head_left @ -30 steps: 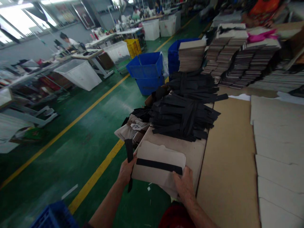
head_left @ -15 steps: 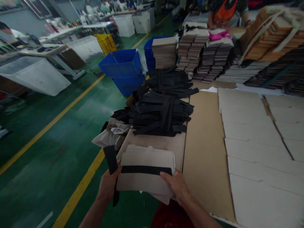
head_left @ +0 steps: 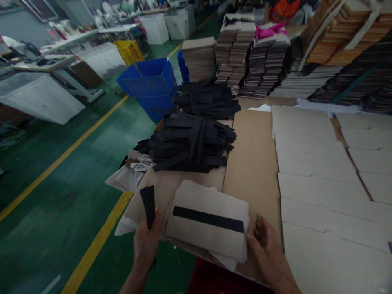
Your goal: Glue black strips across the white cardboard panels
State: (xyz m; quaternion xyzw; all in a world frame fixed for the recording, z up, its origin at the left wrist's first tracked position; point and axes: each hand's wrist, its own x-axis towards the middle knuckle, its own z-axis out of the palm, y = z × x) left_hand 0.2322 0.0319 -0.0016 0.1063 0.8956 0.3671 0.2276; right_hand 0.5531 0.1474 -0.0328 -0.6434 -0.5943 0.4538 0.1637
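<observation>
My left hand (head_left: 147, 234) is closed around a few black fabric strips (head_left: 148, 204), which stick up above the fingers. To its right, a small stack of beige panels (head_left: 199, 241) lies slightly turned on the table's near edge. Lengthwise across the top panel runs one flat black strip (head_left: 208, 219). My right hand (head_left: 267, 247) is at the stack's right edge, its thumb close to or touching the panels and the other fingers apart and half curled. Beyond the stack lie tied bundles of black strips (head_left: 192, 141).
Overlapping rows of beige panels (head_left: 318, 188) cover the table's right side. Tall piles of boards (head_left: 199, 57) stand at the back. A blue bin (head_left: 150, 87) is on the green floor at the left. A co-worker's orange apron (head_left: 284, 10) shows at the far back.
The panel stack now lies on the table, turned and further right. My right hand has let go of it and moved right. My left hand has come off the stack, still holding strips.
</observation>
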